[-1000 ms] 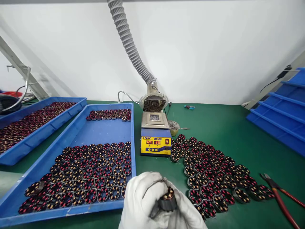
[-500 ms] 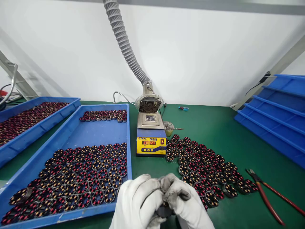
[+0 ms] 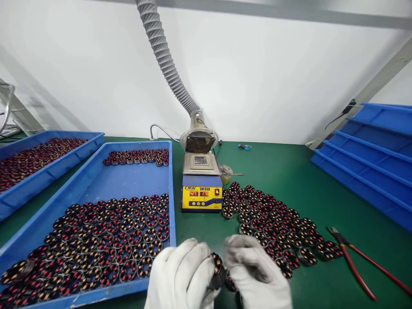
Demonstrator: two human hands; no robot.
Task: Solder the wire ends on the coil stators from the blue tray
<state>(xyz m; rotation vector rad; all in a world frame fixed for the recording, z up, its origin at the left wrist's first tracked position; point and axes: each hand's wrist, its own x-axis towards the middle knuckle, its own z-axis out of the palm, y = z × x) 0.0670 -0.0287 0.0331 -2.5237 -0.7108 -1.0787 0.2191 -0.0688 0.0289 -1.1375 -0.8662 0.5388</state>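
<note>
White-gloved left hand (image 3: 180,274) holds a round black part with copper-coloured windings (image 3: 218,272), nearer than the boxy blue-and-yellow machine (image 3: 202,182); the white-gloved right hand (image 3: 257,272), blurred, curls beside it, whether gripping anything I cannot tell.

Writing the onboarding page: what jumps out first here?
A yellow-fronted machine stands in the centre, red digits lit, a ribbed duct rising behind. To its left, a blue tray holds ring-shaped parts; loose rings spread across the green bench at right. In front, the left hand holds a dark ring.
</note>
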